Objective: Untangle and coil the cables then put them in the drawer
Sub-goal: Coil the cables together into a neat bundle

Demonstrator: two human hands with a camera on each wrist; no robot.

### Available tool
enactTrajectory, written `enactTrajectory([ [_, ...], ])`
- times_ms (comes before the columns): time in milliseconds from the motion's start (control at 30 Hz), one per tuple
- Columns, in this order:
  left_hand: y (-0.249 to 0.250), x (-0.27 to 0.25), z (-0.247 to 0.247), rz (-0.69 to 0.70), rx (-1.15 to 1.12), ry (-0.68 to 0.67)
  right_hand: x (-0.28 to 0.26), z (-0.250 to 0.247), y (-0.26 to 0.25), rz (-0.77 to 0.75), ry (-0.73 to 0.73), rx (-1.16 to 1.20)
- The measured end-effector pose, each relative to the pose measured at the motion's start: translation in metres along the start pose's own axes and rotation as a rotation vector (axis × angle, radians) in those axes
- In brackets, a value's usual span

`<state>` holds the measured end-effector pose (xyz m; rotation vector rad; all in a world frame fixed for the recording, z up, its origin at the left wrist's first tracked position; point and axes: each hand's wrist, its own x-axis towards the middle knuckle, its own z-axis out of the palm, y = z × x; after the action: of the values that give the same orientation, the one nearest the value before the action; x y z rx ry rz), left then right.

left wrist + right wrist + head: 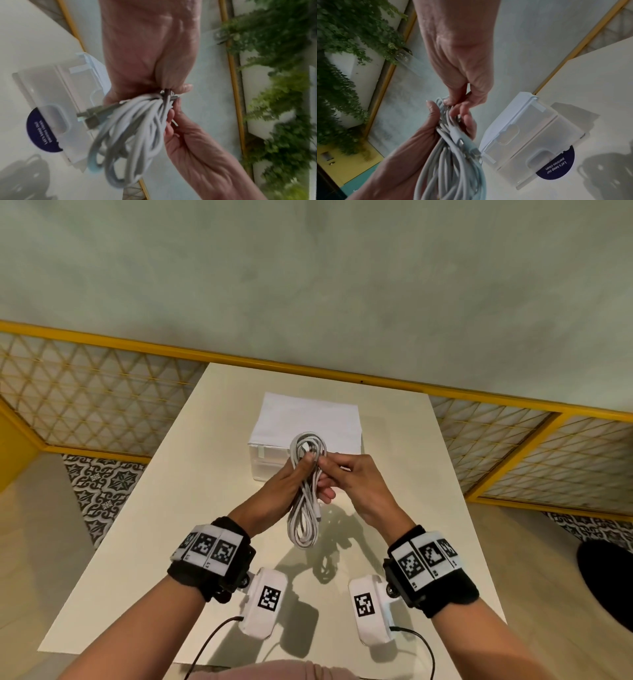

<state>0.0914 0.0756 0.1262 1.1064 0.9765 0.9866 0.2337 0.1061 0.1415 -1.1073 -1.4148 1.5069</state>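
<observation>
A white cable bundle (304, 522) is coiled in long loops and held above the table in front of the translucent drawer box (274, 463). My left hand (306, 462) grips the bundle at its middle from the left, the loops lying across its palm. My right hand (323, 470) pinches the strands near the top from the right. In the left wrist view my left hand (171, 90) clamps the cable bundle (130, 135), and a plug end sticks out toward the drawer box (51, 94). In the right wrist view my right hand (453, 101) pinches the cable bundle (445, 169). Both drawers look closed.
The white table (164, 508) carries two white marker-tagged devices (265, 599) (368, 607) with black leads near the front edge. A dark blue round sticker (556, 170) lies under the box. A yellow railing (102, 340) runs behind the table, and a black round object (606, 577) sits at right.
</observation>
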Motion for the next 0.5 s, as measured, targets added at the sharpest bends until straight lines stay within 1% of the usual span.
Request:
enactTrajectory([
  [133,-0.004,-0.002,-0.005,-0.069,-0.080,-0.008,-0.007,-0.003,-0.002,0.028,-0.133,-0.051],
  [200,-0.007,-0.003,-0.004,-0.068,-0.118,0.005,-0.009,-0.006,-0.004,0.041,-0.175,-0.095],
  [267,-0.010,-0.003,-0.002,-0.047,-0.199,0.058,-0.007,-0.013,-0.004,0.047,-0.105,-0.218],
  [300,-0.011,-0.002,-0.002,-0.039,-0.262,0.090,-0.006,-0.017,-0.003,0.067,-0.056,-0.286],
  [333,-0.012,-0.001,-0.003,-0.032,-0.327,0.113,-0.006,-0.020,-0.002,0.116,-0.047,-0.326],
  [367,-0.012,0.000,-0.004,-0.027,-0.385,0.122,-0.007,-0.021,-0.001,0.183,-0.095,-0.323],
  [433,-0.012,0.002,-0.002,-0.033,-0.467,0.112,-0.010,-0.014,0.003,0.286,-0.278,-0.277],
  [467,-0.012,0.002,0.000,-0.040,-0.493,0.109,-0.011,-0.008,0.004,0.300,-0.344,-0.275],
  [500,-0.012,0.002,0.002,-0.045,-0.508,0.110,-0.011,-0.003,0.006,0.303,-0.368,-0.283],
])
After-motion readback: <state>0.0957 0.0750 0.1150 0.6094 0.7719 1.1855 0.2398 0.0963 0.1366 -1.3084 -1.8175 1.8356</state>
